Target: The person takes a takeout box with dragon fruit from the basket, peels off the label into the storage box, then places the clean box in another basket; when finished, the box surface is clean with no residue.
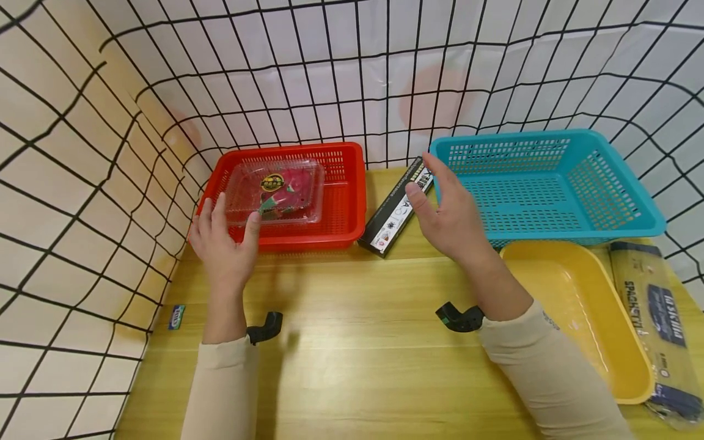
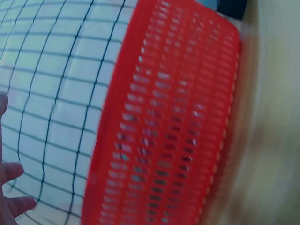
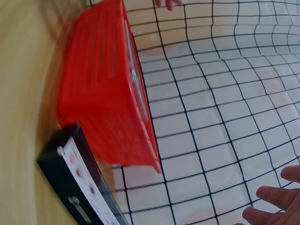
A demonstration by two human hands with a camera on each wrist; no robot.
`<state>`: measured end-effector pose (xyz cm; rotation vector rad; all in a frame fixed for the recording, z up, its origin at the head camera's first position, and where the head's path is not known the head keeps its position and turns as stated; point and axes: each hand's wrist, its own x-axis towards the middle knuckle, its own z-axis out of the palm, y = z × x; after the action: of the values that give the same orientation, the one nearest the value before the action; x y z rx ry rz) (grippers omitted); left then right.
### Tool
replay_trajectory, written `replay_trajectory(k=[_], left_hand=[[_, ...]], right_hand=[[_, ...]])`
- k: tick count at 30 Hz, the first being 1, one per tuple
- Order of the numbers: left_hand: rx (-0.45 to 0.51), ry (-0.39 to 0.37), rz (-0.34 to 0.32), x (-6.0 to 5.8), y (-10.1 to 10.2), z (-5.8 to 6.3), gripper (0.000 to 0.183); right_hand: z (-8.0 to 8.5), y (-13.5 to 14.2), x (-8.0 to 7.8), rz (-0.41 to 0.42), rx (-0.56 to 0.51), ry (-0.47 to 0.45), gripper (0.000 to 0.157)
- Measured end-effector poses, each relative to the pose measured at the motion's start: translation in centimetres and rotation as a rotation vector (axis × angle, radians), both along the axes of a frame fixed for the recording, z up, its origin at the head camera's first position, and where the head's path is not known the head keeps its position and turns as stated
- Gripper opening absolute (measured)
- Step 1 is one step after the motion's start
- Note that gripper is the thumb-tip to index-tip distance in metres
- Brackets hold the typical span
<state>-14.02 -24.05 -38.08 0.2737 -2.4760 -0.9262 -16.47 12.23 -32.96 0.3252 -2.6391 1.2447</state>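
My left hand (image 1: 222, 241) hovers over the front left corner of the red basket (image 1: 346, 238), fingers spread and holding nothing. Inside that basket lies a clear plastic clamshell box (image 1: 242, 201) with pink and green contents and a black and gold label. In the left wrist view the slotted wall of the red basket (image 2: 164, 117) fills the middle, with fingertips at the left edge. My right hand (image 1: 453, 214), also bare, is raised with thumb and fingers apart, overlapping the far end of a long black and white box (image 1: 393, 214). That box (image 3: 84, 178) shows beside the basket in the right wrist view.
A blue basket (image 1: 627, 229) stands at the back right, with a yellow tray (image 1: 577, 293) in front of it. A spaghetti packet (image 1: 654, 324) lies at the far right. A small blue-green packet (image 1: 176, 317) is at left. Black wire mesh (image 1: 341, 79) borders the back and left.
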Motion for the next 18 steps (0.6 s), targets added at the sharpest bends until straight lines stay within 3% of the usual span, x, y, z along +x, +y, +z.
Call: replay_trajectory(k=[6,11,14,18], left_hand=[[0.069,0.022,0.108,0.3,-1.5,-1.6,0.075],[0.169,0.086,0.195,0.1,-2.4,-3.0,0.069],[0.283,0.118,0.251,-0.2,-2.7,-3.8,0.065],[0.47,0.151,0.291,-0.6,-2.9,-4.7,0.059]], right_hand=[[-1.8,-1.7,0.2,0.055,-0.149,0.005,0.061],[-3.5,-3.4,0.5,0.114,-0.314,-0.022,0.057],[-4.2,-4.6,0.7,0.146,-0.396,-0.065,0.059],[-4.8,-6.1,0.8,0.188,-0.425,-0.134,0.066]])
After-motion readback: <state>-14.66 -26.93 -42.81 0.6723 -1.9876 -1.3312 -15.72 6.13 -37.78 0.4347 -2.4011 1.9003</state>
